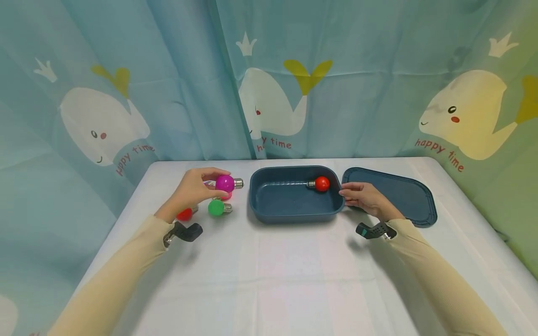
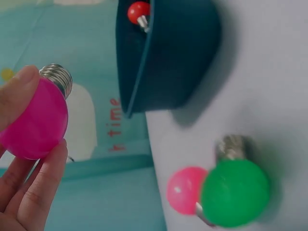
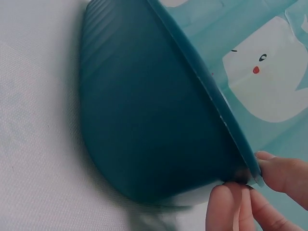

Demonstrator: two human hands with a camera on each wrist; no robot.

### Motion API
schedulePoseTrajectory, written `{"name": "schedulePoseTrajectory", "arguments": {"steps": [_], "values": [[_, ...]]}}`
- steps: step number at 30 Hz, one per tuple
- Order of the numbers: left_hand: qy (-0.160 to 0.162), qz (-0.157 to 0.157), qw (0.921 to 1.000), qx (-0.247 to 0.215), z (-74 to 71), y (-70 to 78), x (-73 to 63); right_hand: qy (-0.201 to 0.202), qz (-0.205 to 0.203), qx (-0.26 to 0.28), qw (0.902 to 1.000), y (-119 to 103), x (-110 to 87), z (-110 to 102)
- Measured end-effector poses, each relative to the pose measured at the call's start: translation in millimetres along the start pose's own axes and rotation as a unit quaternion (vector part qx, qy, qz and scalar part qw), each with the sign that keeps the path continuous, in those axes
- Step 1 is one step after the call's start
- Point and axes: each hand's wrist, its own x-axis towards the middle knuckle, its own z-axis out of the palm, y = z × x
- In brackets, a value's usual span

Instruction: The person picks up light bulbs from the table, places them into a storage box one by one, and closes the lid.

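Observation:
My left hand (image 1: pixel 196 187) pinches a purple light bulb (image 1: pixel 224 183) by its globe, metal screw base pointing right toward the box. In the left wrist view the same magenta bulb (image 2: pixel 41 120) sits between thumb and fingers, above the table. A dark blue box (image 1: pixel 290 218) stands in the middle, with a red bulb (image 1: pixel 322 184) lying inside at its right end. The box's right rim is pinched by my right hand (image 1: pixel 364 198), thumb and fingers on either side of it in the right wrist view. Below the left hand lie a green bulb (image 1: pixel 216 207) and a pink bulb (image 1: pixel 227 196).
Another red bulb (image 1: pixel 184 214) lies partly behind the left wrist. The dark blue lid (image 1: pixel 399 191) rests flat on the table to the right of the box, under the right hand's side. A whale-print curtain (image 1: pixel 361 116) hangs behind the white table (image 1: pixel 269 280).

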Motion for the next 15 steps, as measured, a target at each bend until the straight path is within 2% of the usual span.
{"name": "schedulePoseTrajectory", "arguments": {"steps": [4,10,15], "values": [[-0.003,0.019,0.9994,-0.028,6.0,12.2,13.0,-0.002,0.005,-0.016,0.9999,-2,-0.2,0],[-0.008,0.026,0.9983,-0.052,17.6,30.8,30.8,-0.005,0.005,-0.053,0.9985,-2,1.9,-1],[-0.016,0.057,0.9963,-0.062,27.1,41.4,46.9,-0.008,0.004,-0.061,0.9981,-1,3.0,-3]]}}
